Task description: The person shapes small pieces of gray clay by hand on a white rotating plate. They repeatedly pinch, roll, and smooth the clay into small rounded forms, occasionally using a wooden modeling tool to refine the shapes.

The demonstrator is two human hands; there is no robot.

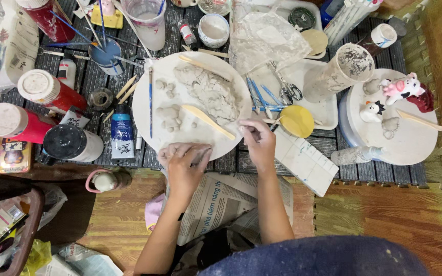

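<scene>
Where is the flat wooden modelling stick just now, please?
In the head view, the flat wooden modelling stick lies on the round white board, below the grey clay lump, left of the right hand.

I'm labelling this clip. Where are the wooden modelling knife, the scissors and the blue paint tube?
wooden modelling knife (pixel 208 121), head view, middle of its blade.
scissors (pixel 287 88), head view, near the pivot.
blue paint tube (pixel 122 134), head view, middle of its body.

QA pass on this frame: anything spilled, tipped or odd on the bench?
Nothing spilled. Two red bottles with white caps and a black-capped white jar lie on their sides at left, closed. Both hands, left hand and right hand, rest at the round white board of grey clay.
</scene>
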